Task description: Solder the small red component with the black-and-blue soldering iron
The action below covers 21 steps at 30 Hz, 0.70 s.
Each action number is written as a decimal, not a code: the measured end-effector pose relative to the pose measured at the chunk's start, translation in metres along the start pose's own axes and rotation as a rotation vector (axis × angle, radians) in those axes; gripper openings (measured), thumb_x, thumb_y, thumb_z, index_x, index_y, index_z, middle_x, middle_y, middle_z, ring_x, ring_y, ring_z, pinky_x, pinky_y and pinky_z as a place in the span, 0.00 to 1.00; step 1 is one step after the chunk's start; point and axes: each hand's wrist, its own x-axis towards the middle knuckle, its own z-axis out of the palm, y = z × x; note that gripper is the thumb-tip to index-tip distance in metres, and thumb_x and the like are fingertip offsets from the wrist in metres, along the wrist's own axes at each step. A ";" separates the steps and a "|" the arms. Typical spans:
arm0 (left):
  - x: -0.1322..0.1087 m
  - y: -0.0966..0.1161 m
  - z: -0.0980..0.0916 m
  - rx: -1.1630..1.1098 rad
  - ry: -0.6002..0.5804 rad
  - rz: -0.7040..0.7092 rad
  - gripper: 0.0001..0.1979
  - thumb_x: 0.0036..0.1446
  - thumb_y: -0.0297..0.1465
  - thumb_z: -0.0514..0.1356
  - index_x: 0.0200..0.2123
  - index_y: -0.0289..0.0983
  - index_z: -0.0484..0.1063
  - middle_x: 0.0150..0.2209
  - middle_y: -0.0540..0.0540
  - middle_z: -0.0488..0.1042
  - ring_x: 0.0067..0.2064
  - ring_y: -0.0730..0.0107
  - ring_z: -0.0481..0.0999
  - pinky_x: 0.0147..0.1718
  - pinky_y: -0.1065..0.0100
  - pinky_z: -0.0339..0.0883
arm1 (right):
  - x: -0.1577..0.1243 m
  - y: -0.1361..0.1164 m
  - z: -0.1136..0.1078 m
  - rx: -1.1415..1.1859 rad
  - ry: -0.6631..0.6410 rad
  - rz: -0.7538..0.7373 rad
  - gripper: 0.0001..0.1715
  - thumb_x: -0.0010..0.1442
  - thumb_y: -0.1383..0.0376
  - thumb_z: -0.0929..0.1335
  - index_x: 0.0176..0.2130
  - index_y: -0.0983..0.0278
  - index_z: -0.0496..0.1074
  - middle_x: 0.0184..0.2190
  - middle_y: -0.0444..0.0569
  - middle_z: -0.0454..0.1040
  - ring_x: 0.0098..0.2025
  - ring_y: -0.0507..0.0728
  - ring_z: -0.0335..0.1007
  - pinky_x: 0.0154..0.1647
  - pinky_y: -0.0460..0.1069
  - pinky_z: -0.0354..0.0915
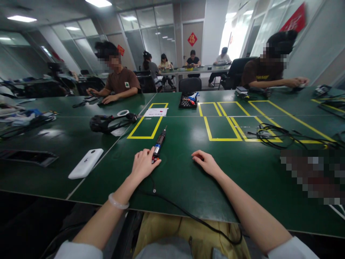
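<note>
Green table (188,180): left hand (142,164) grips electric screwdriver (159,143); right hand (206,162) rests empty, loosely curled.

Even ceiling-panel light (98,3) and window glare at upper right brighten my view; soft sheen on the green table (188,180), frame edges bowed, blocks pixelated at right.

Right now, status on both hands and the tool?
Left hand resting on the electric screwdriver, lying flat on the green table. Right hand empty, on the table. Cord trails toward the person.
</note>
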 end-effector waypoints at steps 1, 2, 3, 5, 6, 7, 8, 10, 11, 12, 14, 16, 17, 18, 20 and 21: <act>-0.001 -0.016 0.000 0.029 -0.017 -0.036 0.34 0.58 0.50 0.48 0.62 0.37 0.58 0.49 0.36 0.67 0.50 0.49 0.66 0.50 0.54 0.56 | 0.000 -0.001 0.000 -0.003 -0.001 0.000 0.10 0.59 0.62 0.65 0.40 0.62 0.72 0.31 0.46 0.73 0.32 0.54 0.68 0.36 0.49 0.63; -0.002 -0.032 0.000 0.056 -0.033 -0.072 0.34 0.58 0.51 0.47 0.62 0.37 0.57 0.50 0.35 0.66 0.50 0.48 0.66 0.50 0.53 0.56 | 0.000 -0.002 0.000 -0.006 -0.003 -0.001 0.10 0.59 0.62 0.65 0.40 0.62 0.73 0.31 0.46 0.73 0.32 0.54 0.68 0.36 0.49 0.63; -0.003 -0.047 0.000 0.078 -0.048 -0.107 0.35 0.58 0.51 0.46 0.63 0.37 0.57 0.51 0.35 0.66 0.50 0.47 0.66 0.50 0.53 0.56 | 0.000 -0.003 0.000 -0.011 -0.006 -0.001 0.10 0.59 0.62 0.65 0.40 0.63 0.73 0.31 0.46 0.73 0.32 0.54 0.68 0.36 0.49 0.63; -0.005 -0.076 0.001 0.107 -0.076 -0.174 0.36 0.58 0.52 0.45 0.63 0.37 0.57 0.52 0.34 0.66 0.52 0.45 0.65 0.50 0.51 0.55 | -0.001 -0.005 0.000 -0.020 -0.010 -0.001 0.10 0.59 0.62 0.65 0.39 0.63 0.73 0.30 0.46 0.74 0.32 0.54 0.67 0.36 0.49 0.62; -0.006 -0.089 0.001 0.115 -0.087 -0.207 0.37 0.58 0.53 0.44 0.63 0.37 0.56 0.53 0.34 0.65 0.52 0.44 0.64 0.50 0.51 0.55 | -0.001 -0.006 0.000 -0.023 -0.013 -0.002 0.10 0.59 0.62 0.64 0.39 0.63 0.73 0.30 0.46 0.74 0.31 0.54 0.67 0.36 0.48 0.62; -0.006 -0.101 0.002 0.122 -0.099 -0.238 0.37 0.57 0.53 0.44 0.63 0.37 0.56 0.54 0.34 0.65 0.53 0.43 0.64 0.51 0.50 0.54 | -0.001 -0.007 0.000 -0.026 -0.016 -0.004 0.10 0.59 0.62 0.64 0.39 0.63 0.73 0.31 0.46 0.74 0.32 0.54 0.67 0.36 0.48 0.63; -0.007 -0.112 0.002 0.126 -0.111 -0.267 0.38 0.56 0.54 0.44 0.63 0.37 0.56 0.54 0.33 0.64 0.53 0.42 0.63 0.51 0.49 0.54 | -0.001 -0.007 0.000 -0.028 -0.019 -0.006 0.10 0.59 0.63 0.64 0.38 0.64 0.73 0.31 0.46 0.74 0.32 0.53 0.67 0.36 0.48 0.63; -0.008 -0.132 0.003 0.125 -0.130 -0.314 0.40 0.55 0.55 0.44 0.64 0.37 0.56 0.55 0.32 0.64 0.54 0.40 0.63 0.52 0.48 0.53 | -0.001 -0.007 0.000 -0.033 -0.025 -0.012 0.10 0.59 0.63 0.64 0.38 0.64 0.73 0.31 0.46 0.74 0.32 0.53 0.68 0.36 0.48 0.63; -0.008 -0.141 0.003 0.119 -0.139 -0.335 0.40 0.55 0.56 0.44 0.64 0.37 0.55 0.56 0.32 0.63 0.55 0.39 0.62 0.52 0.47 0.53 | -0.001 -0.007 0.001 -0.036 -0.027 -0.014 0.10 0.59 0.63 0.64 0.38 0.64 0.73 0.31 0.46 0.74 0.32 0.53 0.68 0.36 0.48 0.63; -0.008 -0.150 0.003 0.111 -0.147 -0.355 0.41 0.54 0.56 0.44 0.64 0.37 0.55 0.56 0.31 0.63 0.55 0.39 0.62 0.52 0.46 0.53 | -0.001 -0.006 0.001 -0.038 -0.028 -0.015 0.10 0.60 0.63 0.64 0.39 0.64 0.73 0.31 0.46 0.74 0.32 0.53 0.67 0.36 0.48 0.62; -0.009 -0.164 0.003 0.098 -0.158 -0.394 0.41 0.55 0.56 0.44 0.64 0.37 0.55 0.57 0.30 0.62 0.56 0.38 0.61 0.52 0.45 0.53 | -0.001 -0.005 0.001 -0.041 -0.030 -0.018 0.10 0.60 0.63 0.64 0.39 0.64 0.73 0.31 0.46 0.74 0.32 0.53 0.67 0.36 0.48 0.62; -0.010 -0.173 0.003 0.107 -0.158 -0.423 0.39 0.56 0.55 0.44 0.63 0.37 0.56 0.56 0.31 0.62 0.55 0.38 0.62 0.51 0.46 0.54 | -0.001 -0.005 0.001 -0.041 -0.033 -0.016 0.10 0.60 0.63 0.64 0.39 0.64 0.73 0.31 0.46 0.74 0.32 0.53 0.68 0.36 0.47 0.63; -0.011 -0.175 0.002 0.125 -0.148 -0.430 0.37 0.57 0.54 0.44 0.63 0.38 0.56 0.56 0.32 0.63 0.55 0.39 0.62 0.50 0.47 0.55 | 0.000 -0.005 0.000 -0.040 -0.035 -0.014 0.10 0.60 0.63 0.64 0.39 0.64 0.73 0.31 0.46 0.74 0.32 0.53 0.68 0.36 0.48 0.63; -0.012 -0.175 0.001 0.153 -0.127 -0.430 0.35 0.57 0.53 0.45 0.63 0.39 0.56 0.56 0.34 0.63 0.54 0.41 0.63 0.50 0.48 0.55 | 0.000 -0.005 0.000 -0.039 -0.037 -0.013 0.10 0.60 0.63 0.64 0.39 0.64 0.73 0.31 0.46 0.74 0.32 0.53 0.68 0.36 0.48 0.63; -0.015 -0.170 -0.003 0.226 -0.052 -0.407 0.31 0.59 0.50 0.47 0.61 0.40 0.58 0.55 0.39 0.65 0.53 0.46 0.63 0.50 0.52 0.56 | 0.000 -0.005 0.000 -0.039 -0.039 -0.012 0.10 0.60 0.63 0.64 0.39 0.64 0.73 0.31 0.46 0.74 0.32 0.53 0.68 0.36 0.48 0.63; -0.017 -0.166 -0.005 0.261 -0.011 -0.381 0.30 0.59 0.48 0.48 0.59 0.39 0.60 0.54 0.39 0.66 0.53 0.48 0.64 0.49 0.55 0.57 | 0.000 -0.005 0.000 -0.039 -0.041 -0.013 0.10 0.60 0.63 0.64 0.39 0.64 0.73 0.31 0.46 0.74 0.32 0.53 0.68 0.36 0.48 0.63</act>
